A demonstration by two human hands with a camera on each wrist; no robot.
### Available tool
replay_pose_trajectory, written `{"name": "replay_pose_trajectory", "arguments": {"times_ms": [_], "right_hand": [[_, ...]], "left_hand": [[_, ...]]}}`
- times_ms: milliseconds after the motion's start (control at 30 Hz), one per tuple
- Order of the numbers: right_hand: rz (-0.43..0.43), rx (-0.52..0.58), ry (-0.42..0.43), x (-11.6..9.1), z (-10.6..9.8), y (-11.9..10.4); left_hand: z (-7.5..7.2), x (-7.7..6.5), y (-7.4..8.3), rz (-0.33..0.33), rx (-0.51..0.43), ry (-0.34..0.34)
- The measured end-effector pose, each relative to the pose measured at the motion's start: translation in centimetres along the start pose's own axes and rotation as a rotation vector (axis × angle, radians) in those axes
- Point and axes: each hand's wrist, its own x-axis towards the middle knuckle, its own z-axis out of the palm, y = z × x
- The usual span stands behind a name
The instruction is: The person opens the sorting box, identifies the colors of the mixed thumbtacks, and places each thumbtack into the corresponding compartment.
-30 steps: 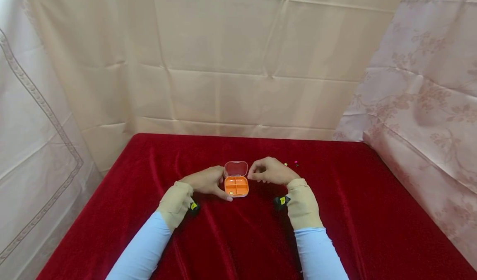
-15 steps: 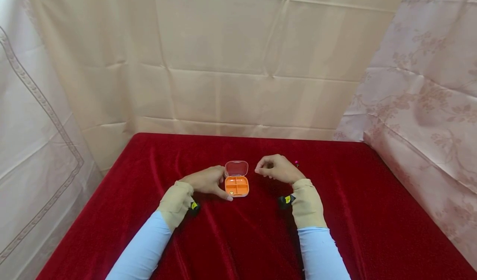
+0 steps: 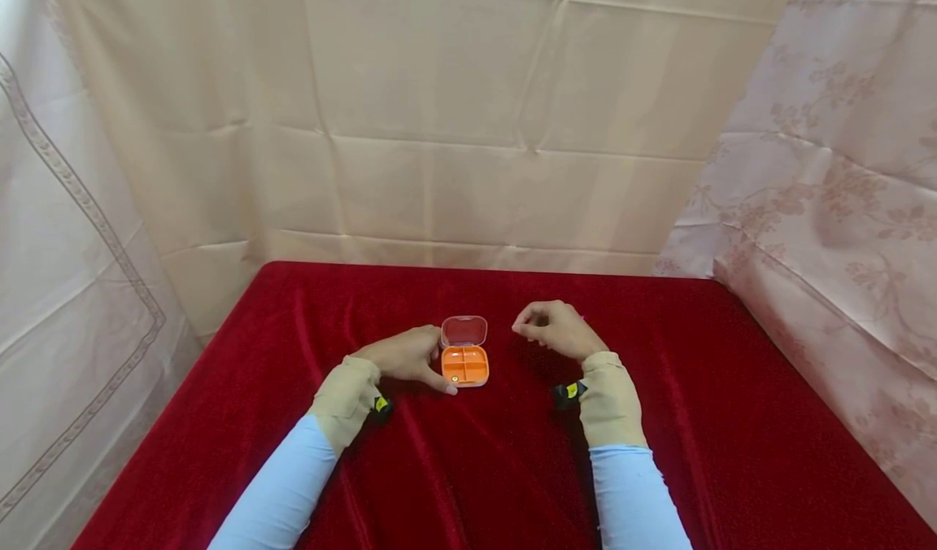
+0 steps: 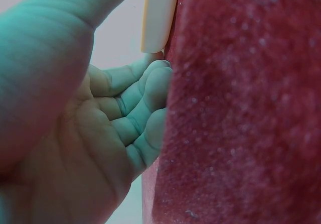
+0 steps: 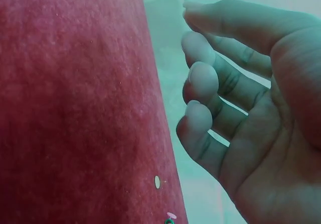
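An orange pill box (image 3: 464, 365) with several compartments stands with its clear lid (image 3: 464, 331) raised. A tiny yellowish piece (image 3: 455, 379) lies in its front left compartment. My left hand (image 3: 410, 357) holds the box from the left, thumb at the front corner and fingers farther back; in the left wrist view the box's pale edge (image 4: 159, 18) shows between thumb and forefinger. To the right of the box, my right hand (image 3: 558, 328) is above the cloth, fingers loosely curled, thumb and forefinger close together. Nothing shows between them in the right wrist view.
A small pale disc (image 5: 157, 182) and a pink-and-green piece (image 5: 171, 216) lie on the red cloth (image 5: 75, 103) near my right hand. The hand mostly hides them in the head view. Curtains (image 3: 476, 127) surround the table's back and sides.
My right hand has moved right and slightly away, from beside the pill box to over the small pieces, covering them in the head view. The left hand and box stay put.
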Motion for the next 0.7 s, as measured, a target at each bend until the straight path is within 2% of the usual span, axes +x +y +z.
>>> {"name": "replay_pose_trajectory", "arguments": {"times_ms": [433, 700], "right_hand": [[0.047, -0.026, 0.115, -0.4, -0.8, 1.0], [0.051, -0.063, 0.143, -0.7, -1.0, 1.4]], "left_hand": [[0.0, 0.1, -0.1, 0.038, 0.0, 0.003], [-0.1, -0.1, 0.1, 0.025, -0.013, -0.002]]}}
